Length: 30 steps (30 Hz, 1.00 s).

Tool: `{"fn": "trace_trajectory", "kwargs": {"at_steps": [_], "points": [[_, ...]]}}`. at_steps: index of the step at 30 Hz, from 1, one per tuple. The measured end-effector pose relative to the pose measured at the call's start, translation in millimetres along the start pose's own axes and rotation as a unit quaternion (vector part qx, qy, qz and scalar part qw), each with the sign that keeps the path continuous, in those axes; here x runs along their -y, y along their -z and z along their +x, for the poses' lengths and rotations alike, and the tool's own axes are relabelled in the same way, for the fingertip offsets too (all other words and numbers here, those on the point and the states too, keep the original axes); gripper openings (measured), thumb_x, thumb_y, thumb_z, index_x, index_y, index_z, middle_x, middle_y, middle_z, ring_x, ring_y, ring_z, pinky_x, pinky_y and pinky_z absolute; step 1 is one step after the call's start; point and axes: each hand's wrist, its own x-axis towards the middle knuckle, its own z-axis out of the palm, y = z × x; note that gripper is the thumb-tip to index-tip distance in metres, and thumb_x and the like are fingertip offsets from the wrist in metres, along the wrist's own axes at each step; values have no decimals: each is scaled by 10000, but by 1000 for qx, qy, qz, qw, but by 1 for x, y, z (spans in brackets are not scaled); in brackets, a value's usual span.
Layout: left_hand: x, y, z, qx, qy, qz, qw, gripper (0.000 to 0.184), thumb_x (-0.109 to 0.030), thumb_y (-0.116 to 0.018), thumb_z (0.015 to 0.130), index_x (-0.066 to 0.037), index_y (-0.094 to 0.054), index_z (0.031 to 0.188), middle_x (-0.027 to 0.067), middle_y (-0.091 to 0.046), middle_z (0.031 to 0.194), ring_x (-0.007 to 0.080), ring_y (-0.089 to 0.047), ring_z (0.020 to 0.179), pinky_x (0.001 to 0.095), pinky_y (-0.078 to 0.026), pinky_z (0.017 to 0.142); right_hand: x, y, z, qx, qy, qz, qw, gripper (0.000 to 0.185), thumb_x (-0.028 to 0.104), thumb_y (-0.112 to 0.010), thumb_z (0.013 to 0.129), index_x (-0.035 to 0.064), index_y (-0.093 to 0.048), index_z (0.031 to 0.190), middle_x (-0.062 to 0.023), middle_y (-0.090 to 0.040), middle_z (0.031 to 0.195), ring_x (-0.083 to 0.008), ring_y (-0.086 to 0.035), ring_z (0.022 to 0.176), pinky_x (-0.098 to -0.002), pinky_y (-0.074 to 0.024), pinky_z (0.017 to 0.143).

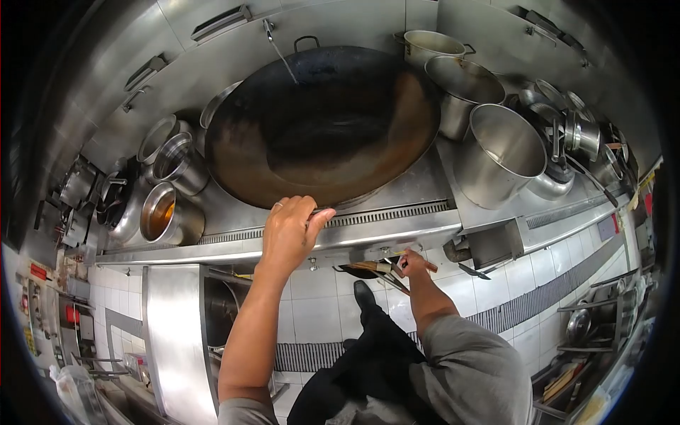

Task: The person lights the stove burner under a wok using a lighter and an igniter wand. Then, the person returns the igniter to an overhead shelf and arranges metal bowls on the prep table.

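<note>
A very large dark wok (333,127) sits on the steel range, brownish and wet-looking around its inner sides. My left hand (292,225) is at its near edge, with the fingers curled over the rim and the thumb pointing right. Lower down, in front of the range, my right hand (416,263) is closed around something slim, of which a reddish-brown end shows; I cannot make out what it is. Just left of that hand, several long-handled tools (372,268) hang or lean under the range's front edge. From a wall tap (268,27), a thin stream falls into the wok.
Right of the wok stand a tall steel pot (506,145), two more pots behind it and stacked cookware (581,134). On the left is a pot of orange-brown liquid (170,216) among other pots. A steel counter (177,340) stands lower left; a drain grate (538,290) crosses the floor.
</note>
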Motion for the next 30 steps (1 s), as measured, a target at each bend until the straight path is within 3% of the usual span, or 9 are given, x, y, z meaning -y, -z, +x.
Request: {"fn": "trace_trajectory", "kwargs": {"at_steps": [2,7,13,16,22,26,30], "points": [[-2,-1,0,-7,5,-10,1000,345,-287,-736,846,-33,-550,704,101,-527,644,287,-488,627,396,-422,641,-8,12,11,52,82,-154,983,151,173,-569,846,86,-605,963,-8,-556,751,-136,-556,682,-265,-451,545],[-3,-2,-1,-16,-2,-9,1000,349,-285,-727,858,-35,-540,703,103,-514,640,283,-478,616,390,-418,639,6,-14,-22,-42,-3,106,993,267,174,-574,802,62,-644,1033,-38,-610,809,-207,-620,771,-342,-517,675],[-5,0,-3,-22,-5,-24,999,359,-288,-707,877,-28,-531,703,120,-510,633,299,-471,609,410,-414,650,37,-45,-64,16,36,-146,989,242,109,-487,943,83,-579,1166,-6,-502,737,-111,-515,644,-233,-414,515],[-5,0,-4,-27,-7,-14,1000,371,-305,-701,880,-21,-535,708,121,-536,651,302,-491,625,412,-409,632,51,-70,-98,-81,-15,51,995,224,98,-458,966,75,-589,1146,-25,-503,736,-122,-510,617,-250,-394,492],[-4,-4,-7,-38,-2,-11,999,374,-312,-708,875,-23,-541,707,120,-550,658,305,-499,640,407,-407,624,35,-52,-64,-60,20,21,998,190,105,-450,985,59,-618,1060,-62,-555,760,-157,-550,636,-298,-432,530],[-6,-5,-7,-41,4,-21,999,385,-316,-699,882,-29,-525,695,121,-552,661,308,-491,639,418,-413,656,34,-47,-61,-51,70,-195,977,126,102,-496,978,51,-611,987,-80,-573,770,-177,-579,683,-317,-463,562],[-6,-6,-8,-25,16,-21,999,387,-326,-701,880,-27,-531,702,120,-560,667,306,-495,647,418,-418,664,38,-58,-80,-33,44,22,998,53,105,-551,970,89,-569,1018,-40,-504,722,-142,-488,589,-270,-401,491]]}}
